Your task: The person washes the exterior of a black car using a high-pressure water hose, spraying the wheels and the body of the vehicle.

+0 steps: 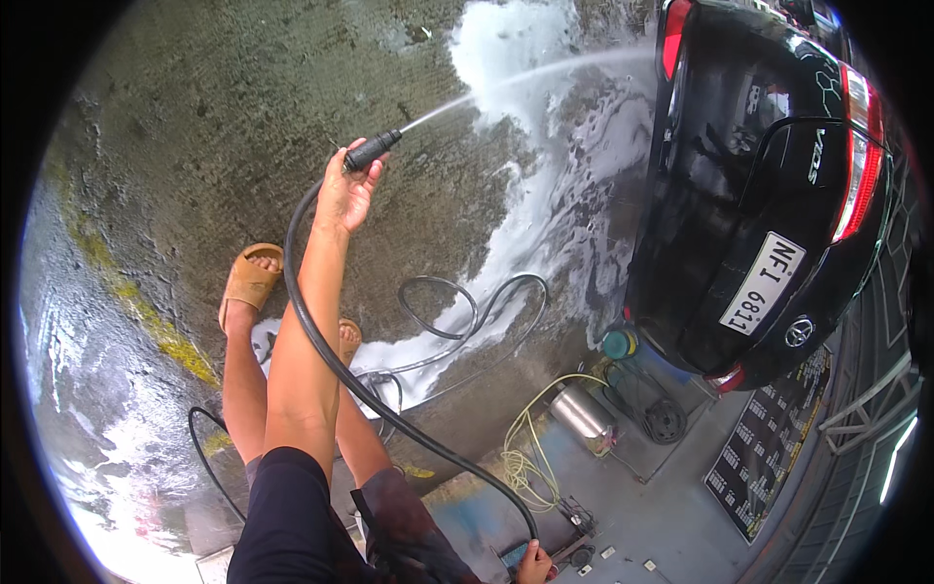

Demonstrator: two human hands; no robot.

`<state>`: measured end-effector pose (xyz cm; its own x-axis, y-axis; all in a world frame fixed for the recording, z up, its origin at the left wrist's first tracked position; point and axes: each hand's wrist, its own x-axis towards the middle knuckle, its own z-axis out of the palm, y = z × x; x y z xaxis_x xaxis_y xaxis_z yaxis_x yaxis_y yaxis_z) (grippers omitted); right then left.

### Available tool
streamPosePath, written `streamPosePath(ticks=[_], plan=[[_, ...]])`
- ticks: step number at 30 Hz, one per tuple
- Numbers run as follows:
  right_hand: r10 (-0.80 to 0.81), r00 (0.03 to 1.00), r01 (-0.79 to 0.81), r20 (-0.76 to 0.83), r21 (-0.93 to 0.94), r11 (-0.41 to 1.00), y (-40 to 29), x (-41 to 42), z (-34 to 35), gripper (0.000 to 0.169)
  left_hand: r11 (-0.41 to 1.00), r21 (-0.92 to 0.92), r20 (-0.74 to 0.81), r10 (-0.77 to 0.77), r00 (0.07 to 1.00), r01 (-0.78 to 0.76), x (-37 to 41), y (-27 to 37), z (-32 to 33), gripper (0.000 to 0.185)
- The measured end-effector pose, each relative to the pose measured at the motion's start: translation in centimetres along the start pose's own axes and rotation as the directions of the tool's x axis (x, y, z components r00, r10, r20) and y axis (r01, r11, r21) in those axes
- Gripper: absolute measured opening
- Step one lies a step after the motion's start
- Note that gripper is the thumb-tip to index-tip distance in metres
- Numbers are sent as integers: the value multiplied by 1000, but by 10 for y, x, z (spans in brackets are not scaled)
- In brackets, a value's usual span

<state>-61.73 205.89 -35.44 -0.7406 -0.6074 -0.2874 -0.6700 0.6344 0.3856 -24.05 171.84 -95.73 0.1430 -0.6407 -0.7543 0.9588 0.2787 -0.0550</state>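
My left hand [354,186] is raised at upper centre-left, its fingers around a black hose nozzle [373,150]. From the nozzle tip a water jet [511,79] arcs right towards the rear bumper of a black Toyota Vios [715,182]. The black hose [343,372] loops down from the nozzle, passing over my forearm, to my right hand [534,566] at the bottom edge, which grips it. White foam [525,190] lies on the wet concrete between my feet and the car.
Loose hose coils [474,314] lie on the ground near my sandalled feet [252,281]. Beyond a low ledge are a steel cylinder [584,410], a tangled yellow hose [527,471], a coiled black cable [664,421] and a green-topped container [619,344]. A printed banner [766,445] hangs lower right.
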Motion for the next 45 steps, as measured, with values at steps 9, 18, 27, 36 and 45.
streamPosePath(ticks=[9,18,27,36,45], plan=[[-116,993,110,19,211,971,-42,-28,-13,55,960,106,213,233,949,-259,-28,143,130,39],[-336,942,319,15,275,907,-54,-90,-18,50,138,743,602,287,745,-654,-321,292,368,42],[-380,920,328,93,348,878,-42,-148,-23,60,-412,394,876,-102,471,-821,-592,237,500,39],[-240,969,220,-55,629,745,68,-183,37,62,-440,-21,872,-447,199,-898,-786,77,516,28],[-71,994,108,-81,761,639,241,-206,101,62,-348,-157,749,-652,118,-924,-983,-74,405,24]])
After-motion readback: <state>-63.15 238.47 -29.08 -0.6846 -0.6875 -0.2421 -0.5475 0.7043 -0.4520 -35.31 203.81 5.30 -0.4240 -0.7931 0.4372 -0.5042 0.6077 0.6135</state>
